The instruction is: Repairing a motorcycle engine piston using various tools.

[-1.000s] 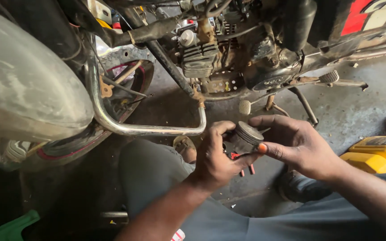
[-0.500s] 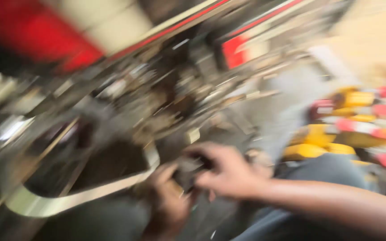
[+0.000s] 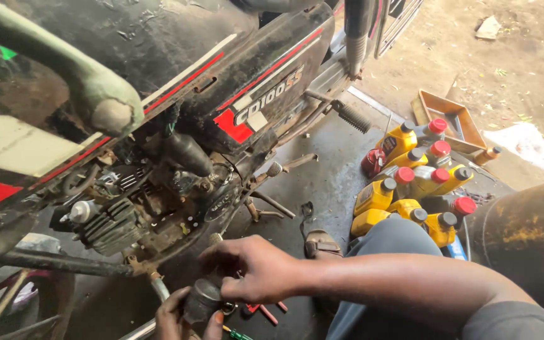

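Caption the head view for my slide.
Both hands, left hand and right hand, grip a dark cylindrical part beside the motorcycle engine.

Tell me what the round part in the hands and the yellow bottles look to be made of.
Round part: likely metal, dull dark grey, grimy, matte sheen. Left hand cups it from below, right hand grips its side. Yellow bottles: probably plastic, glossy moulded bodies with red and black screw caps.

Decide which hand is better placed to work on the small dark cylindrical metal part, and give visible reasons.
Probably the right hand: it lies over the small dark cylindrical metal part with its fingers at the top. The left hand cups the part from below, so it is busy steadying it.
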